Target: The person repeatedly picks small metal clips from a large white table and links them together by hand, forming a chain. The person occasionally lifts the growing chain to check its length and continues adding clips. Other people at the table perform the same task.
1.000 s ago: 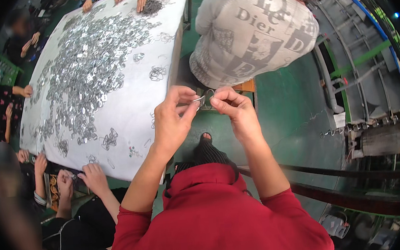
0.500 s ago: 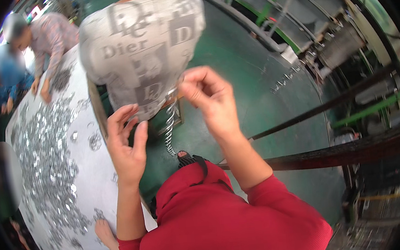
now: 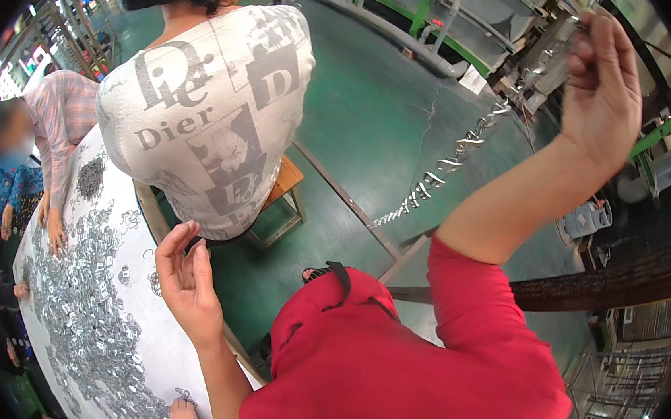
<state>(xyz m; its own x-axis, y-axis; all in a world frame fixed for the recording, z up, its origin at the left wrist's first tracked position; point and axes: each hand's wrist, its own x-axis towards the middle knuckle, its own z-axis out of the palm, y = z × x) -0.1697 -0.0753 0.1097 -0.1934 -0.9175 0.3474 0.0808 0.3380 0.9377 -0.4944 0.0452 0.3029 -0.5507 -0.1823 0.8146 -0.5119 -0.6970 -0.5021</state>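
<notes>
Chain of silvery links [image 3: 431,180] stretches slantwise over the green floor [image 3: 375,118], out to the wearer's right; whether its lower end touches down cannot be told. Its upper part rises toward the right hand [image 3: 602,78], lifted high and wide, fingertips pinched on a bit of metal, seemingly the chain's end, though the join is too small to make out. The arm probably reaches so far to give the chain room, clear of the seated co-worker [image 3: 212,124] just ahead. The left hand [image 3: 187,274] is half open, fingers loosely curled, grasping nothing visible, near the edge of the white-covered counter [image 3: 155,337]. Loose metal pieces [image 3: 93,310] spread across it, likely so that people along its sides can reach them; another person's hand [image 3: 183,414] rests by the nearer ones.
</notes>
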